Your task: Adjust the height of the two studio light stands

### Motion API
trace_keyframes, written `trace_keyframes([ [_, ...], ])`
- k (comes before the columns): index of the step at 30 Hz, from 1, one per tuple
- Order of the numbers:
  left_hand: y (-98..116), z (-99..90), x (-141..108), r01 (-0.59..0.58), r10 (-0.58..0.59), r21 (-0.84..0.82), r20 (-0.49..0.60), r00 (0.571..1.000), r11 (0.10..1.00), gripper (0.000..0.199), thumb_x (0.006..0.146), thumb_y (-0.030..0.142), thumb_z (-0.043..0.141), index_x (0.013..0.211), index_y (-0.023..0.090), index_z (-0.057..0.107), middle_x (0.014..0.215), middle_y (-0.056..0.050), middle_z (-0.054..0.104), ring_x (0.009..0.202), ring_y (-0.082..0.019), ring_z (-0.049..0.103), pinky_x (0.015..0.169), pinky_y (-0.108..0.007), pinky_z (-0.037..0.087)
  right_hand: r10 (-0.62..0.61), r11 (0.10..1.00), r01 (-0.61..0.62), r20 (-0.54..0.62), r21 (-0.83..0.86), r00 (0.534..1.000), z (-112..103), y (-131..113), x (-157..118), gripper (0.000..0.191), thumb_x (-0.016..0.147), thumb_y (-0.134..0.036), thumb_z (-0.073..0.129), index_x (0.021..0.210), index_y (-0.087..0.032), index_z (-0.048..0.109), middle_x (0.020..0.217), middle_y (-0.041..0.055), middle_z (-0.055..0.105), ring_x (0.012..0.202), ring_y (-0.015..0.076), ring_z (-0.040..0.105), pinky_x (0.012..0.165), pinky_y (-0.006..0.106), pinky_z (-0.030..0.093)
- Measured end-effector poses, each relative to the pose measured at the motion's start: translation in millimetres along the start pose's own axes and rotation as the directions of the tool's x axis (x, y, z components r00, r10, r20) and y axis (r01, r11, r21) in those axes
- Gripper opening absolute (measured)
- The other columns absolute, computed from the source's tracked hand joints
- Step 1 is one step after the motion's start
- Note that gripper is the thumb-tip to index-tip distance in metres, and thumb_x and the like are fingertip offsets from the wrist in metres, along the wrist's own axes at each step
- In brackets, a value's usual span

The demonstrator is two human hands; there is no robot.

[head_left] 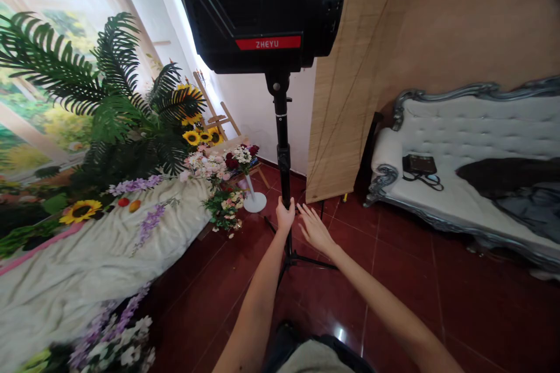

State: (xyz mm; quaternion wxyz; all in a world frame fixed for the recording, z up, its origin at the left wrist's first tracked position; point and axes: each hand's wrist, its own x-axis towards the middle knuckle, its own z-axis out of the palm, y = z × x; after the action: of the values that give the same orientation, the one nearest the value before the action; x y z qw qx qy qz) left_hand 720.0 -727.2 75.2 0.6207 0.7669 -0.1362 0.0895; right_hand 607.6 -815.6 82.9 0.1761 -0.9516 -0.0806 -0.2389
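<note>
A black studio light with a red ZHEYU label sits on top of a black light stand, right in front of me. My left hand is wrapped round the stand's pole, below a collar on it. Just right of the pole, my right hand is stretched out with its fingers extended, close to the stand; whether a fingertip touches it I cannot tell. The stand's legs spread over the dark red tiles below my hands. The top of the light is cut off by the frame.
Left, a cream cloth carries artificial flowers and fruit, beside a palm plant. A white-based flower stand and wooden easel are behind. A bamboo blind hangs behind the light. At right stands a tufted sofa with a bag.
</note>
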Motion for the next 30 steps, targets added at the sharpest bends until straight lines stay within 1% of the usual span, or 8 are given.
trace_keyframes([
  [4,3,0.0,0,0.019,-0.019,-0.012,0.018,1.0,1.0,0.032,0.081,0.048,0.05,0.091,0.018,0.053,0.077,-0.005,0.063,0.073,-0.017,0.062,0.069,-0.028,0.049,0.006,0.995,-0.003,-0.027,0.099,1.0,7,10,7,0.057,0.08,-0.007,0.038,0.136,-0.015,0.034,0.146,0.0099,0.031,0.137,0.0204,0.023,0.111,0.046,0.028],
  [7,5,-0.5,0,0.015,-0.015,-0.002,0.031,0.999,1.0,0.032,0.081,0.048,0.05,0.09,0.018,0.052,0.077,-0.005,0.062,0.073,-0.017,0.062,0.07,-0.028,0.049,0.072,0.986,-0.063,-0.052,0.157,0.996,13,17,15,0.06,0.078,-0.004,0.034,0.137,-0.015,0.033,0.139,0.0116,0.041,0.13,0.0186,0.037,0.106,0.041,0.038],
  [13,4,-0.2,-1,0.0,0.0,0.002,0.026,1.0,1.0,0.031,0.081,0.05,0.049,0.086,0.019,0.051,0.073,-0.003,0.061,0.069,-0.016,0.061,0.068,-0.028,0.048,0.105,0.98,-0.095,-0.049,0.173,0.993,15,25,30,0.04,0.075,-0.003,0.037,0.109,-0.015,0.053,0.114,0.0134,0.059,0.112,0.0218,0.053,0.097,0.04,0.042],
  [17,3,-0.7,0,-0.011,0.011,0.02,0.009,1.0,1.0,0.031,0.081,0.05,0.049,0.084,0.019,0.051,0.069,-0.002,0.058,0.066,-0.016,0.06,0.066,-0.028,0.048,0.25,0.905,-0.244,0.028,0.348,0.968,12,32,34,0.019,0.077,-0.014,0.047,0.096,-0.018,0.048,0.091,0.0063,0.064,0.082,0.0194,0.063,0.076,0.034,0.049],
  [20,1,-1.2,1,-0.02,0.02,0.016,0.016,1.0,1.0,0.031,0.081,0.049,0.049,0.085,0.019,0.051,0.07,-0.002,0.059,0.065,-0.016,0.06,0.066,-0.028,0.048,0.356,0.741,-0.313,0.048,0.595,0.933,15,36,34,0.023,0.078,-0.029,0.056,0.094,-0.021,0.042,0.078,0.0006,0.064,0.07,0.0176,0.064,0.068,0.031,0.049],
  [24,0,-0.7,1,0.0,0.0,-0.001,0.024,1.0,1.0,0.031,0.081,0.05,0.049,0.086,0.019,0.05,0.069,-0.002,0.059,0.064,-0.016,0.06,0.064,-0.027,0.047,0.497,0.371,-0.354,0.139,0.858,0.857,27,30,34,0.034,0.075,-0.042,0.06,0.095,-0.021,0.041,0.056,-0.0052,0.06,0.052,0.0143,0.06,0.054,0.025,0.047],
  [27,1,-0.1,1,0.012,-0.012,-0.002,0.03,0.999,1.0,0.032,0.08,0.05,0.049,0.086,0.019,0.051,0.068,-0.002,0.058,0.063,-0.015,0.059,0.063,-0.027,0.047,0.614,0.033,-0.407,0.303,0.913,0.729,34,23,41,0.032,0.072,-0.04,0.063,0.089,-0.02,0.044,0.049,-0.0068,0.054,0.037,0.0088,0.047,0.038,0.018,0.035],
  [30,3,0.0,1,0.012,-0.012,0.008,0.021,1.0,1.0,0.031,0.08,0.05,0.05,0.086,0.019,0.051,0.07,-0.002,0.059,0.067,-0.016,0.06,0.066,-0.027,0.048,0.61,-0.123,-0.465,0.436,0.877,0.661,35,23,51,0.019,0.074,-0.033,0.058,0.072,-0.019,0.046,0.044,-0.0065,0.048,0.032,0.0066,0.039,0.033,0.018,0.03],
])
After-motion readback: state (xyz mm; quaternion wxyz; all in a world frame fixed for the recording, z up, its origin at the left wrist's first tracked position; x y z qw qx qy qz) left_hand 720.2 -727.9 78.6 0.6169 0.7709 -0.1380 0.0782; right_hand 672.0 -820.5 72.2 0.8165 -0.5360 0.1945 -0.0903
